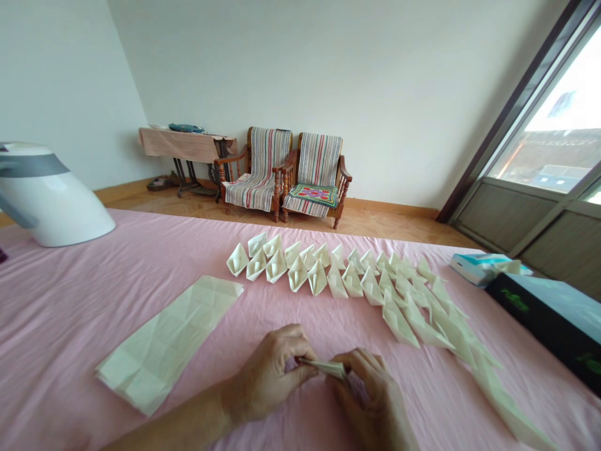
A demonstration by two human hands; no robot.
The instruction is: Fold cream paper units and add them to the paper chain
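Between my two hands is a small folded piece of pale paper, seen nearly edge-on. My left hand pinches its left end between thumb and fingers. At its right end, my right hand grips it with curled fingers, which hide part of it. Left of my hands lies a flat stack of creased pale paper sheets. Beyond my hands, several folded paper boats stand close together in rows, and the rows curve toward me on the right side.
A pink cloth covers the surface under everything. A white and grey jug stands at the left. On the right are a black box and a tissue pack. Two wooden armchairs and a cloth-covered sewing table stand by the wall.
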